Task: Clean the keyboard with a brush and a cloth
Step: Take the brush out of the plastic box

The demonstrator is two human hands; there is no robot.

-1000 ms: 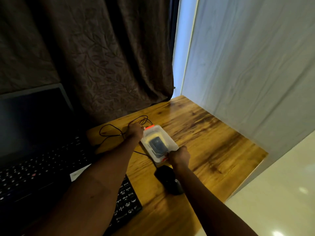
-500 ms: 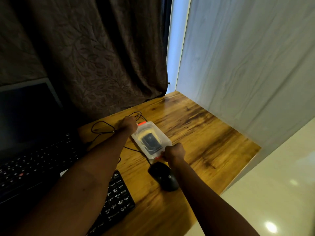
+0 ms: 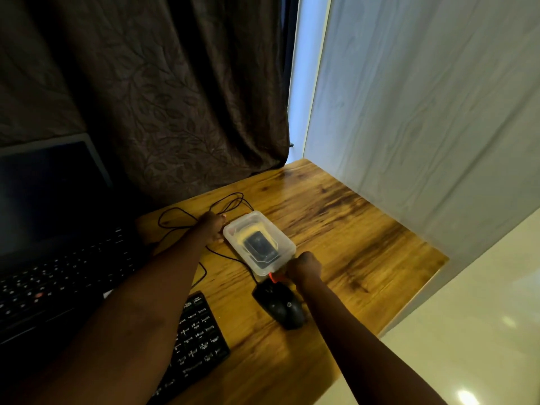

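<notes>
A small clear plastic box (image 3: 260, 244) with a lid lies on the wooden desk (image 3: 350, 229); a dark object and something pale show through it. My left hand (image 3: 211, 228) holds its far-left end. My right hand (image 3: 304, 267) grips its near end, where a red latch (image 3: 273, 277) sticks out. A black keyboard (image 3: 198, 334) lies at the near left, partly hidden under my left arm. No brush or cloth shows outside the box.
A black mouse (image 3: 280, 305) sits just below the box, its thin cable (image 3: 204, 209) looping behind my left hand. An open laptop (image 3: 52, 229) stands at left. A dark curtain hangs behind, a pale wall runs along the right, and the desk edge drops off at right.
The red latch at the far end of the box no longer shows, and the latch at the near end now sticks out by my right hand. Both hands stay on the box.
</notes>
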